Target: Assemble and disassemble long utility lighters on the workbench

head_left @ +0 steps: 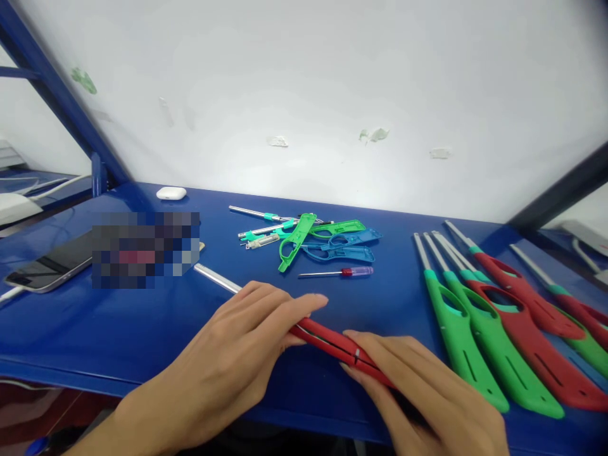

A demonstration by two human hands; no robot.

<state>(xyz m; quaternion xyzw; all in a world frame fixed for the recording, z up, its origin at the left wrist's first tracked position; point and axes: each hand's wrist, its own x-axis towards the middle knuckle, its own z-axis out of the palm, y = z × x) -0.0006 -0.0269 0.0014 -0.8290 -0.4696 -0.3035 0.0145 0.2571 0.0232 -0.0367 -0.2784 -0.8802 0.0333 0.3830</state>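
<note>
A red long-necked gas lighter (pixel 327 340) is held edge-on above the front of the blue table, its silver tube pointing to the back left. My left hand (pixel 237 345) is closed around the neck end, the thumb stretched along it. My right hand (pixel 422 386) grips the handle end between thumb and fingers. A narrow dark gap runs along the seam between the two handle halves. Behind my hands lies a small screwdriver (pixel 358 272) with a red and purple handle. My fingers hide part of the lighter's neck and handle end.
Several assembled lighters (pixel 494 354) in green and red lie at the right. Open green shells (pixel 297 244), blue shells (pixel 342 253) and metal tubes (pixel 266 229) are heaped at the back middle. At the left are a phone (pixel 52 263), a blurred-out item and a white earbud case (pixel 171 193).
</note>
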